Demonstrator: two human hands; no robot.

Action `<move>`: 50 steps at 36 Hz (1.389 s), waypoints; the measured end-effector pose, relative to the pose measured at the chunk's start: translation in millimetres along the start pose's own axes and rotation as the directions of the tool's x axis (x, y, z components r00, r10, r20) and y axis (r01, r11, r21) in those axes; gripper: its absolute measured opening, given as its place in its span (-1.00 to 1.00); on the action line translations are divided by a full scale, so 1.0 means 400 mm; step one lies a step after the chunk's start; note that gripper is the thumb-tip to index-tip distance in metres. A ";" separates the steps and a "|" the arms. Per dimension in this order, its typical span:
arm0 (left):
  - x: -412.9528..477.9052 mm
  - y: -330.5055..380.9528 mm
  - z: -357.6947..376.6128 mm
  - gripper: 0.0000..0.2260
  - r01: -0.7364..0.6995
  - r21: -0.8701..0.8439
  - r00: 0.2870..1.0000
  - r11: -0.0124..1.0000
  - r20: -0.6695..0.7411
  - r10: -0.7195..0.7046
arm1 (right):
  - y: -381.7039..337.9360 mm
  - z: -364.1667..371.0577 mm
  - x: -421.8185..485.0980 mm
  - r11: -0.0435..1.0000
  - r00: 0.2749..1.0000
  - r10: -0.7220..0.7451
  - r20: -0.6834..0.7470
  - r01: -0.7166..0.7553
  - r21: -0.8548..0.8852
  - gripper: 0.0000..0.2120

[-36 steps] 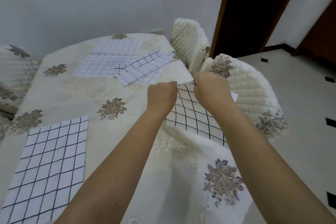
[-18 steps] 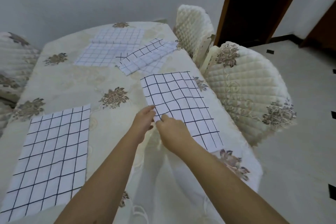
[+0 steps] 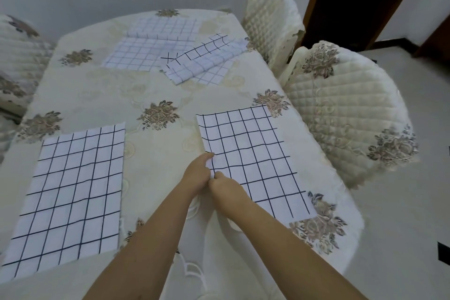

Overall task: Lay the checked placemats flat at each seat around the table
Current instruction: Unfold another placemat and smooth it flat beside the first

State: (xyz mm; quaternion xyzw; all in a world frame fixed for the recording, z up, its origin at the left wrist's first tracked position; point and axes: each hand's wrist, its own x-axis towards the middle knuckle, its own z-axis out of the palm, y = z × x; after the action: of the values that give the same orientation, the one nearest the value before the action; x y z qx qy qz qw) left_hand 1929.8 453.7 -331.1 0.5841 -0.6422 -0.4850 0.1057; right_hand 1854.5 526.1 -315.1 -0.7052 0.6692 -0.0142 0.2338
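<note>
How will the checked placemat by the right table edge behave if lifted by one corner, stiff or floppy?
Probably floppy: the placemat has wavy grid lines near the left hand and right hand holding its edge. Likely light, as it looks like thin cloth.

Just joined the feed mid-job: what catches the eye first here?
Left hand and right hand meet, pinching the near-left edge of the right placemat, which lies flat by the quilted chair. The left placemat lies flat opposite; a loose pile of folded placemats sits at the table's far end.
</note>
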 end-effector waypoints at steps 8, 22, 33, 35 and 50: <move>0.003 -0.025 0.015 -0.49 -0.039 0.062 0.999 0.997 0.005 0.039 | 0.031 0.019 0.002 1.000 1.000 -0.003 0.004 0.003 -0.003 -0.74; -0.006 -0.065 0.041 -0.60 -0.106 0.474 0.982 0.874 -0.086 0.166 | 0.075 0.052 -0.007 0.997 0.958 0.075 -0.278 -0.070 0.029 -0.88; -0.073 -0.108 0.150 -0.53 -0.176 0.740 0.947 0.649 -0.053 0.317 | 0.142 0.130 -0.031 0.992 0.955 0.109 -0.276 -0.122 -0.031 -0.59; -0.076 -0.117 0.151 -0.51 -0.139 0.735 0.950 0.663 -0.091 0.300 | 0.175 0.139 -0.049 0.992 0.956 0.095 -0.277 -0.115 -0.055 -0.57; -0.078 -0.149 0.104 -0.51 -0.090 0.703 0.930 0.705 -0.194 0.313 | 0.396 0.072 -0.113 0.930 0.908 0.357 -0.220 -0.368 -0.011 -0.26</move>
State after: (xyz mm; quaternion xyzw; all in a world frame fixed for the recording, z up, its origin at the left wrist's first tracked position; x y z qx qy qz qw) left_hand 1948.5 510.3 -383.1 0.5732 -0.8119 -0.1058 0.0323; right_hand 1711.0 578.7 -382.7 -0.5688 0.8099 -0.0288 0.1403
